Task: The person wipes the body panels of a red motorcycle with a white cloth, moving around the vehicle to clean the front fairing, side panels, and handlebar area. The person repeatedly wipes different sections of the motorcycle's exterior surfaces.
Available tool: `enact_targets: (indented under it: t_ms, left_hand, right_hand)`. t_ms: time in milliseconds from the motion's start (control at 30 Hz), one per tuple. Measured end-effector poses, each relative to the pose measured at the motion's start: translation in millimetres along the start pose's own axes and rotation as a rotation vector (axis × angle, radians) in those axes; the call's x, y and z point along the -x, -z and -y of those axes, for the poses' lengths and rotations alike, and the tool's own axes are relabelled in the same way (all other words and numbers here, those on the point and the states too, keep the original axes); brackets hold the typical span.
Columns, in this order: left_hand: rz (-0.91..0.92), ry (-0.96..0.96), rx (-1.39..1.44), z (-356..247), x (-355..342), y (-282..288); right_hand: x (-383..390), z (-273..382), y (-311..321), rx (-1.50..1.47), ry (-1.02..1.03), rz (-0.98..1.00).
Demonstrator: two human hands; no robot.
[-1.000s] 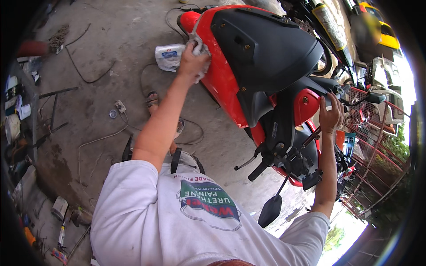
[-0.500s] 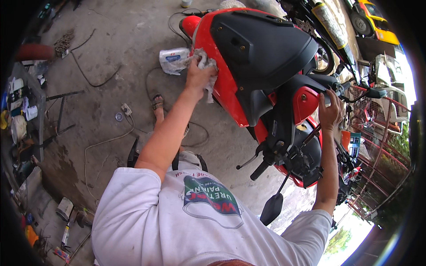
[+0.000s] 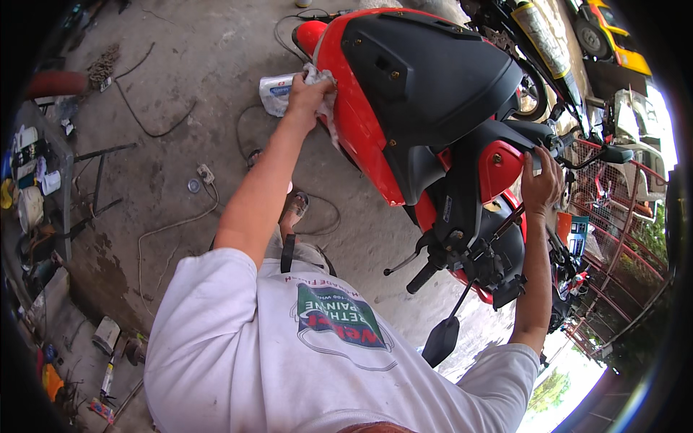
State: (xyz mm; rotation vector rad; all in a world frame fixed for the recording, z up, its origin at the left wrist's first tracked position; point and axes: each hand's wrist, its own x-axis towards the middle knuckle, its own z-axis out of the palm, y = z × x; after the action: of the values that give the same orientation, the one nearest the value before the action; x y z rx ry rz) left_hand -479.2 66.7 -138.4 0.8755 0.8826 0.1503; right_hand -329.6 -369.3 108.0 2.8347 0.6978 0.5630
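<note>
My left hand [image 3: 310, 97] is closed on a crumpled pale rag [image 3: 325, 115], pressed against the red side panel [image 3: 354, 137] of a scooter. Beside it on the concrete sits a white pack with a blue label [image 3: 276, 94], partly behind my hand. The scooter's large black centre panel [image 3: 440, 86] has several small bolts. My right hand [image 3: 543, 184] rests with fingers apart at the edge of the smaller red cowl [image 3: 502, 166], near the handlebar assembly. A black mirror [image 3: 444, 339] hangs below the black grip [image 3: 422, 278].
Cables [image 3: 155, 133] and a socket block [image 3: 206, 173] lie on the concrete floor. A cluttered metal bench [image 3: 61, 166] stands at the left. At the right are a red mesh fence [image 3: 606, 224], other motorbikes and a yellow vehicle [image 3: 624, 58]. My sandalled foot [image 3: 296, 209] shows below the scooter.
Since half a second ago, my left hand with the rag has moved up along the red panel, after being lower. My right hand has stayed at the cowl. My feet have shifted slightly.
</note>
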Motion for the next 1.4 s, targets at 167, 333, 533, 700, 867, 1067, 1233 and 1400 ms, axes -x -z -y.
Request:
enact_targets:
  t_ms: [167,333,533,700,867,1067,1233,1400]
  left_hand:
    - [0.071,-0.113,-0.011,18,51,-19]
    - [0.042,-0.037,-0.111,6,17,-7]
    - [-0.086,0.025,-0.11,-12,-26,8]
    - [0.0,-0.948,-0.807,21,112,-37]
    - [0.026,-1.109,-0.729,32,107,-38]
    - [0.147,-0.994,-1.107,-37,47,-19]
    - [0.089,-0.848,-0.748,-35,74,-32]
    - [0.065,-0.87,-0.656,-10,42,-26]
  right_hand:
    - [7,-4,0,0.038,0.013,-0.002]
    - [4,-2,1,0.015,0.01,-0.008]
    - [-5,10,5,-0.007,-0.003,-0.002]
    - [11,-8,-6,-0.048,-0.03,-0.03]
    - [9,-3,-3,-0.018,0.0,-0.073]
    - [5,-1,-8,-0.045,-0.027,-0.107]
    - [11,-4,-5,-0.062,-0.059,-0.121]
    - [1,3,-5,-0.082,-0.04,-0.131]
